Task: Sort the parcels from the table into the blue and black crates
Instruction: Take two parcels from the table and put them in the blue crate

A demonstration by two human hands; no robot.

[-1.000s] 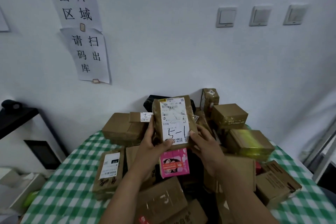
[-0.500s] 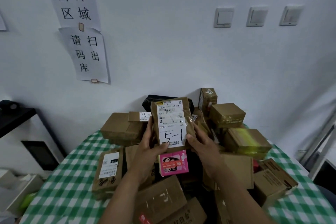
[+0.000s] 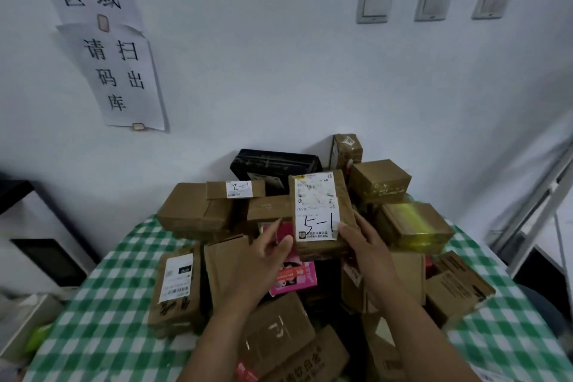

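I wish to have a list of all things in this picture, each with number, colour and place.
parcel marked 5-1: one, brown, above the pile, in the right hand
pink parcel: one, pink, mid-pile, below the left hand
black parcel: one, black, behind the pile, by the wall
pile: many parcels, brown, on the tablecloth
tablecloth: one, green-white checked, under the pile
paper signs: two, white, wall, upper left
wall switches: three, white, wall, upper right
left hand: one, fingers relaxed, over the pink parcel
right hand: one, grips the parcel marked 5-1
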